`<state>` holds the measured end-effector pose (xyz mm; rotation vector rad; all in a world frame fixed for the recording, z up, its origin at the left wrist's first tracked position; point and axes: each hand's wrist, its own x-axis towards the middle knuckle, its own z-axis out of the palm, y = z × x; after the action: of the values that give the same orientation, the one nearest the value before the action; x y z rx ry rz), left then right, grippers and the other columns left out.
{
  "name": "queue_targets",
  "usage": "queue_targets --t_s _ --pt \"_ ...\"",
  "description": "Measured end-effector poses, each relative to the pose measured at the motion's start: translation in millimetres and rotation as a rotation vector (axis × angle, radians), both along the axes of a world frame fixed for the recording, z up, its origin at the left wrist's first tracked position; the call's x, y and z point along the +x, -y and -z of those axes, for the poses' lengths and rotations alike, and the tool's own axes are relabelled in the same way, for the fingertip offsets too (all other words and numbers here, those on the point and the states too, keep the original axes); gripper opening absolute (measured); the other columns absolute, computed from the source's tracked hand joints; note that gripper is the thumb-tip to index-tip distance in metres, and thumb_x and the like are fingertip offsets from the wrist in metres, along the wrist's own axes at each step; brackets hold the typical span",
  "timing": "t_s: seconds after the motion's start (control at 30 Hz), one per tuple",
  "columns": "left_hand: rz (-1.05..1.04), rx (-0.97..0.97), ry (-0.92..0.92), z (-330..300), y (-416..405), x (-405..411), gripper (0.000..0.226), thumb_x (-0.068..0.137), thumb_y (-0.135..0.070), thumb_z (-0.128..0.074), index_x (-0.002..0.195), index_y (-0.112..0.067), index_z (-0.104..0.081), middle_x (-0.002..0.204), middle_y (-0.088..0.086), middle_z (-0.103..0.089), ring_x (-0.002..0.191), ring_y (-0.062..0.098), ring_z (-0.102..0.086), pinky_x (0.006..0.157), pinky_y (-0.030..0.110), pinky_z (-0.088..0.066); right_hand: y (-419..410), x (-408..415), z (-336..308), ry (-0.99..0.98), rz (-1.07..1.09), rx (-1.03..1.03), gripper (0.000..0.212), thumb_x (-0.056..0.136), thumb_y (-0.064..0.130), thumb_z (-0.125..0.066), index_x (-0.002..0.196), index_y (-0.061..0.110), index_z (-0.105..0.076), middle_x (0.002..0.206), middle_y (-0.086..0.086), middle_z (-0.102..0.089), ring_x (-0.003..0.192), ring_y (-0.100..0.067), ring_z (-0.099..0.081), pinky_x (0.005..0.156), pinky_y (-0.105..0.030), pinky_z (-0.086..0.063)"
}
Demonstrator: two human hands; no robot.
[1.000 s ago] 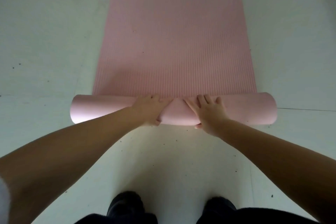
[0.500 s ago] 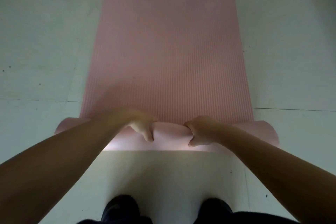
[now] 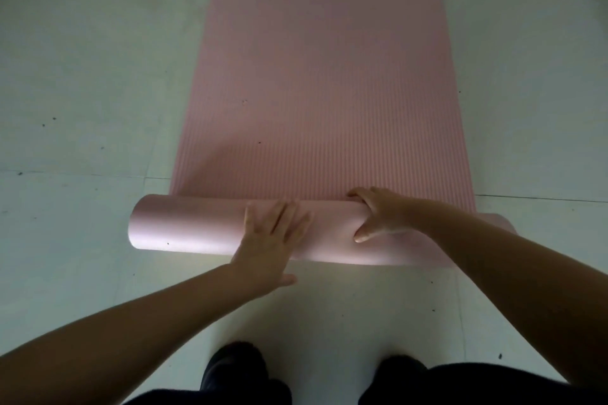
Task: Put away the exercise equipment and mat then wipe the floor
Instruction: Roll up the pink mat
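On the floor [image 3: 82,76], mat [image 3: 316,76] part-rolled: my left hand [image 3: 273,237] presses flat, fingers straight, right hand [image 3: 378,217] grips the roll [image 3: 197,227]. Uneven push could skew it, telescoping.

Both bare forearms reach forward and inward from the lower corners of the view. The left hand [image 3: 271,240] lies flat, palm down, with straight, slightly spread fingers pointing away and the thumb out to the right near the wrist; it presses on the rolled mat [image 3: 197,227]. The right hand [image 3: 378,215] is curled over the top of the roll, fingers hooked over its far side, thumb seemingly pressed into the near face, though blur softens this.
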<state>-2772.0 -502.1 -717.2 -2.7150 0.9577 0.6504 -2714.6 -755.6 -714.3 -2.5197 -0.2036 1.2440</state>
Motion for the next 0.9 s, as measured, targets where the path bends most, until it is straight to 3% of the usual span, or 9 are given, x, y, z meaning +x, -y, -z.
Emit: queue_targets --t_s 0.07,0.17,0.3,0.4,0.47,0.53,0.67,0.8,0.9 --pt "-0.015 0.048 -0.084 -0.3 4.6 11.1 0.118 0.078 -0.071 -0.051 0.134 -0.02 0.039 0.153 0.011 0.03 0.145 0.032 0.017 0.104 0.072 0.004 0.0 -9.7 -6.6 0.11 -0.077 -0.089 0.092 0.079 0.05 -0.068 0.15 0.024 -0.016 0.152 -0.008 -0.024 0.14 -0.029 -0.022 0.114 -0.056 -0.016" --pt "-0.006 0.071 -0.107 4.2 11.7 45.0 0.12 0.075 -0.069 -0.056 0.142 -0.021 0.03 0.158 0.009 0.018 0.146 0.028 0.011 0.104 0.071 0.008 -7.0 -33.4 -17.2 0.408 -0.206 -0.168 0.069 0.097 0.041 -0.041 0.152 0.018 -0.006 0.16 -0.01 -0.003 0.147 -0.028 0.0 0.114 -0.059 -0.003" --pt "0.029 0.107 -0.119 -4.8 19.8 88.7 0.118 0.072 -0.068 -0.06 0.149 -0.022 0.017 0.159 0.009 0.013 0.146 0.029 0.011 0.108 0.07 0.007 -24.5 -65.3 -6.2 0.611 -0.298 -0.191 0.086 0.081 0.041 -0.064 0.147 0.004 -0.023 0.15 -0.025 -0.029 0.139 -0.041 -0.025 0.102 -0.069 -0.019" --pt "0.075 0.058 0.075 -15.9 21.8 86.7 0.112 0.076 -0.064 -0.061 0.151 -0.02 0.011 0.159 0.014 0.011 0.147 0.031 0.008 0.106 0.071 0.006 -25.5 -52.2 -0.9 0.483 -0.294 -0.264 0.106 0.086 0.054 -0.055 0.141 0.008 0.024 0.155 -0.023 0.012 0.143 -0.041 0.009 0.105 -0.069 0.001" --pt "0.076 -0.004 0.305 -14.7 14.9 69.6 0.104 0.076 -0.055 -0.068 0.151 -0.014 -0.008 0.157 0.018 -0.017 0.145 0.033 -0.018 0.104 0.072 -0.01 -26.7 -32.4 -1.5 0.444 -0.256 -0.322 0.109 0.087 0.056 -0.053 0.138 0.01 0.032 0.156 -0.019 0.019 0.144 -0.038 0.013 0.107 -0.068 0.001" --pt "-0.002 -0.064 0.385 -5.3 -0.2 53.7 0.097 0.072 -0.047 -0.074 0.146 -0.012 -0.023 0.149 0.02 -0.035 0.137 0.035 -0.036 0.099 0.071 -0.025 -29.7 -12.2 -2.6 0.407 -0.21 -0.334 0.11 0.085 0.053 -0.058 0.146 0.015 0.024 0.158 -0.015 0.008 0.145 -0.036 0.003 0.109 -0.067 -0.008" --pt "-0.066 0.046 0.241 1.1 -18.4 57.7 0.126 0.056 -0.064 -0.076 0.15 -0.016 -0.007 0.151 0.02 -0.031 0.138 0.035 -0.033 0.099 0.068 -0.03 -28.8 1.4 -9.5 0.446 -0.2 -0.305 0.094 0.084 0.047 -0.06 0.151 0.02 0.0 0.147 -0.011 -0.031 0.132 -0.031 -0.035 0.106 -0.057 -0.027" --pt "-0.034 -0.041 0.242 -4.5 -12.2 77.8 0.1 0.06 -0.028 -0.081 0.143 -0.016 -0.026 0.126 0.014 -0.056 0.111 0.034 -0.054 0.088 0.057 -0.042 -21.9 -8.2 -12.4 0.544 -0.141 -0.199 0.068 0.087 0.039 -0.054 0.145 0.022 -0.022 0.125 -0.007 -0.056 0.108 -0.029 -0.056 0.096 -0.041 -0.04" --pt "-0.028 -0.113 0.127 -15.9 -6.7 75.8 0.073 0.084 -0.022 -0.059 0.148 -0.026 -0.023 0.132 0.003 -0.051 0.117 0.027 -0.049 0.1 0.046 -0.032 -16.0 -13.2 -24.5 0.482 -0.095 -0.111 0.057 0.084 0.032 -0.057 0.137 0.024 -0.037 0.112 -0.005 -0.064 0.094 -0.028 -0.061 0.082 -0.038 -0.051"
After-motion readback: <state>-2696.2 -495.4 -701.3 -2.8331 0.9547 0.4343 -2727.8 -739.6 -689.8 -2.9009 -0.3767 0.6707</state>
